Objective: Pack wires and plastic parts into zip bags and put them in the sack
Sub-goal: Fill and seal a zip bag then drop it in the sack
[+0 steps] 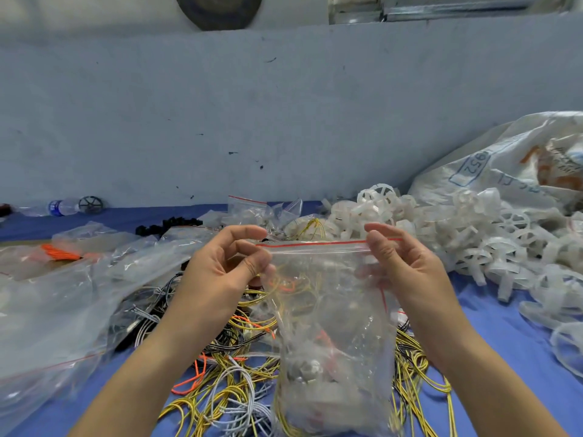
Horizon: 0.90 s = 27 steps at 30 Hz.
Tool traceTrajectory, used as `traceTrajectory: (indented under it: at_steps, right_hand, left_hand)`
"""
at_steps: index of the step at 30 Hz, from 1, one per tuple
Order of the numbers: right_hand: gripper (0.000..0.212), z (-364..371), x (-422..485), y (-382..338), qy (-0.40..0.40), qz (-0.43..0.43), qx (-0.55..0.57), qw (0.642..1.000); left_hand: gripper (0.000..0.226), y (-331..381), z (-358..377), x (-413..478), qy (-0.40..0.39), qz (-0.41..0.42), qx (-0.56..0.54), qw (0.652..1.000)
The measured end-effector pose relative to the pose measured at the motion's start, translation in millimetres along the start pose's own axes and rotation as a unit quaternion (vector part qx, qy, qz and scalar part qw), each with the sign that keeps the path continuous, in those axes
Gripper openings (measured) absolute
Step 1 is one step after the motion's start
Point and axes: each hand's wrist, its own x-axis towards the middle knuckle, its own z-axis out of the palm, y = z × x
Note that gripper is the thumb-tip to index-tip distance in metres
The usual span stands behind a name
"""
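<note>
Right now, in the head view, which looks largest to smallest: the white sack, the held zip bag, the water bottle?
1-2. zip bag and white sack: unranked; bag is nearest, sack is cropped.
3. water bottle: smallest, though farthest.

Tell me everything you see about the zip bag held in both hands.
The zip bag is clear, crinkled plastic with a red line along its top. It hangs upright, pinched at the top corners by the left hand and the right hand. Inside lie yellow and orange wires and white plastic parts. Loose wires lie beneath it.
</note>
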Motion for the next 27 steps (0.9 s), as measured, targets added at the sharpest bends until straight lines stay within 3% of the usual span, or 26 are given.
traceTrajectory:
  at_steps: [3,6,12,27]
  right_hand:
    - [0.031,0.7,1.1,-4.1,-0.021,-0.022,-0.029,0.999]
    - [0.026,-1.4,1.8,-5.3,-0.015,-0.034,-0.035,0.999]
    - [0.025,-1.0,-0.9,-7.1,-0.023,-0.051,-0.040,0.998]
    - [0.023,-1.9,-2.6,-8.6,-0.033,-0.069,-0.059,0.995]
  left_hand:
    - [0.022,0.9,-1.3,-0.9,-0.004,0.011,0.020,1.000]
    - [0.023,1.7,-3.2,-2.0,-0.001,0.004,0.017,1.000]
    - [0.030,4.1,-0.8,-5.9,-0.069,-0.092,0.000,0.993]
    - [0.039,6.7,1.4,-5.6,-0.063,-0.119,-0.002,0.991]
